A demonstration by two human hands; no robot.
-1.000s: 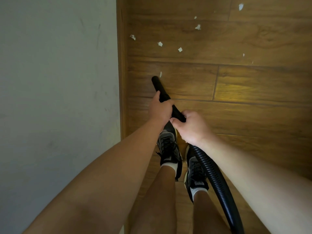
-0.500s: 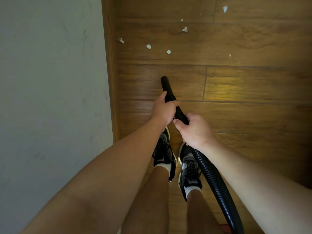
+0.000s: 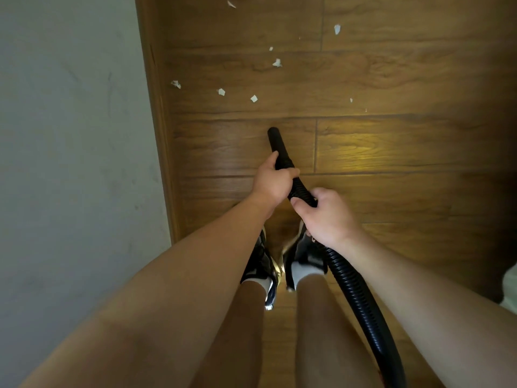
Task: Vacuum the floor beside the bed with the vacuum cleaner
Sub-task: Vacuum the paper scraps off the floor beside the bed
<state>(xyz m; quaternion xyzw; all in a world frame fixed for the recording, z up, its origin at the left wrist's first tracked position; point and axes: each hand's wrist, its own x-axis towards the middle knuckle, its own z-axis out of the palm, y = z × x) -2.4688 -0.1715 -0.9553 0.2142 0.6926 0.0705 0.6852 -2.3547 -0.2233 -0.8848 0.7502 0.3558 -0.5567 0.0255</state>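
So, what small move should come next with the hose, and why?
Probably push the hose tip forward toward the nearest white scrap. The left hand and right hand both grip the hose, and the scraps lie on the floor just beyond its tip.

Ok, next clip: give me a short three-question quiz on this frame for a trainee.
1. True or false: the left hand and the right hand both grip the black hose.
2. Which hand sits nearer the hose's open end? A) left B) right
3. What litters the wood floor beyond that end?
Key: 1 true; 2 A; 3 white scraps.
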